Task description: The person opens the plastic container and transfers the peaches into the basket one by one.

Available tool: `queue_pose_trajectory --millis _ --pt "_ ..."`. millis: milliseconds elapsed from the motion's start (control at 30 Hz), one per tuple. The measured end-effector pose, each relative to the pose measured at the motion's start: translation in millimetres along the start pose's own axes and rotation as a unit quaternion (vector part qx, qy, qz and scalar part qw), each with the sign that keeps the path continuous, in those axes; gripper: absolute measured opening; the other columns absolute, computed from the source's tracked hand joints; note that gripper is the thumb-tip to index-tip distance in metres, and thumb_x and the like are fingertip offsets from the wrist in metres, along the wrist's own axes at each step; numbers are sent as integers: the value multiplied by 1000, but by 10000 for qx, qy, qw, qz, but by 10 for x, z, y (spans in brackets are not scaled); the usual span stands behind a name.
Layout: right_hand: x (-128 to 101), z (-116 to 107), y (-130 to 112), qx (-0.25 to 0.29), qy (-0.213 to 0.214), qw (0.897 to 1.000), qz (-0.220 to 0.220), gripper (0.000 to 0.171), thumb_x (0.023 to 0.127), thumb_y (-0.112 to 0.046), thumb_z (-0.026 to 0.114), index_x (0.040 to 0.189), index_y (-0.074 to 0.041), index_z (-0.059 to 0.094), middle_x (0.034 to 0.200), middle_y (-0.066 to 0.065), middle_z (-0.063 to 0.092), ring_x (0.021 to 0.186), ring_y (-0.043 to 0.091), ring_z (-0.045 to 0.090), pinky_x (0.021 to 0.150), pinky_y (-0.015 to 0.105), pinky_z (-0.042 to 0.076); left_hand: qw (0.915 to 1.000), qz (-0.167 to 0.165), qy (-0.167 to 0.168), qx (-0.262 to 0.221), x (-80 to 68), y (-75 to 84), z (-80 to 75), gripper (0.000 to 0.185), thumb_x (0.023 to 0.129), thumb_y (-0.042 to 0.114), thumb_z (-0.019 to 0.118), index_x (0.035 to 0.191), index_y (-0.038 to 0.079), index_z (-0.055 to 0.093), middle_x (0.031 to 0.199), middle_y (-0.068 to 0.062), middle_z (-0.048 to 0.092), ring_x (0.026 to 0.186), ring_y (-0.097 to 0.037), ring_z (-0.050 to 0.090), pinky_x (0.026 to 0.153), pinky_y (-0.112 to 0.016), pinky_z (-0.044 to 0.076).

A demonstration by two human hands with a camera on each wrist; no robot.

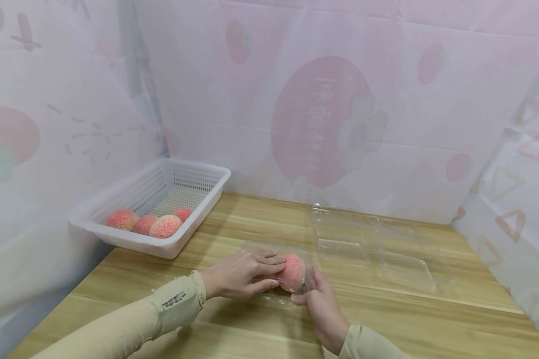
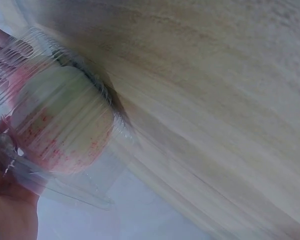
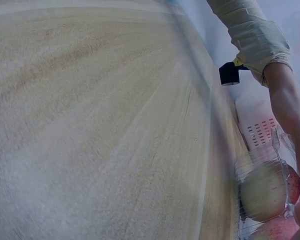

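1. We see the left hand [image 1: 240, 274] lying on the clear box [image 1: 276, 271] in the middle of the table [image 1: 386, 319]. Its fingers are straight and close together, and their tips touch the peach [image 1: 292, 271] inside the box.
2. The right hand [image 1: 323, 309] holds the box from the near side. Its fingers curl up at the box's right edge and the thumb presses the front edge.
3. The peach is pink and round. It sits in the box, between both hands.
4. In the left wrist view the peach [image 2: 60, 120] shows through the ribbed plastic, pale with red spots.
5. Two more clear boxes [image 1: 373, 244] lie open behind, near the back wall, apart from the hands.
6. A white basket [image 1: 117, 229] stands at the left, well apart from the hands. It contains four peaches [image 1: 150, 223].
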State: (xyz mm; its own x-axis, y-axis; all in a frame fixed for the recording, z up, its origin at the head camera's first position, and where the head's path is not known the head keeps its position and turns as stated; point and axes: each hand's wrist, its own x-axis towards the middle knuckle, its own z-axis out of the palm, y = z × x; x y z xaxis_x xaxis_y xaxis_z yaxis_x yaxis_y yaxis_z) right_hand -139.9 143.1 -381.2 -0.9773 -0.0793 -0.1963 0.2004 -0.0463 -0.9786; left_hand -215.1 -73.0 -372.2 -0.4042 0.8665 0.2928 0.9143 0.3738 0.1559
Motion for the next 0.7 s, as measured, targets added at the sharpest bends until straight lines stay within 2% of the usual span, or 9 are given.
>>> queue_pose_trajectory --millis 67,167,300,467,567,667,700 --pt "-8 -3 8 13 -24 10000 23 96 76 15 57 152 9 -2 156 32 6 143 46 5 113 60 8 10000 7 31 -59 9 -14 -1 43 103 35 49 134 8 60 137 -5 56 130 -31 47 108 -48 37" --pt "-26 1 22 88 -89 9999 10 93 77 16 55 150 12 -1 155 33 5 142 46 5 113 58 8 9989 -59 210 -423 24 -53 -28 37 105 29 48 129 7 65 132 -6 60 126 -30 52 107 -46 39" --pt "-42 16 35 248 -218 9994 -113 88 77 18 53 148 17 0 154 35 6 142 46 7 114 54 10 9956 -241 330 -839 30 -102 -88 35 106 30 46 123 12 70 130 -3 62 124 -25 55 105 -41 42" --pt "-44 17 38 277 -241 9991 -202 86 77 18 52 147 18 1 153 36 8 141 47 9 114 54 12 9966 -323 128 -750 27 -112 -110 38 106 36 42 124 17 70 134 1 59 126 -24 52 106 -41 40" --pt "-40 13 35 222 -222 9994 -170 86 78 17 52 147 18 2 153 37 10 141 47 10 114 54 14 9961 -442 37 -769 31 -104 -133 39 106 36 42 125 16 69 133 -2 59 126 -23 52 106 -40 40" --pt "-36 5 33 211 -260 9994 -114 86 78 17 53 147 17 1 153 36 7 142 46 9 114 53 14 9950 -580 -79 -808 62 -102 -181 39 106 36 42 127 17 68 131 -2 61 122 -20 56 104 -36 43" --pt "-35 1 31 231 -283 9993 -86 86 79 17 52 148 17 1 154 35 6 142 46 8 114 53 14 9945 -628 -126 -824 79 -101 -201 39 107 36 42 127 17 68 128 -1 63 115 -16 60 101 -34 45"
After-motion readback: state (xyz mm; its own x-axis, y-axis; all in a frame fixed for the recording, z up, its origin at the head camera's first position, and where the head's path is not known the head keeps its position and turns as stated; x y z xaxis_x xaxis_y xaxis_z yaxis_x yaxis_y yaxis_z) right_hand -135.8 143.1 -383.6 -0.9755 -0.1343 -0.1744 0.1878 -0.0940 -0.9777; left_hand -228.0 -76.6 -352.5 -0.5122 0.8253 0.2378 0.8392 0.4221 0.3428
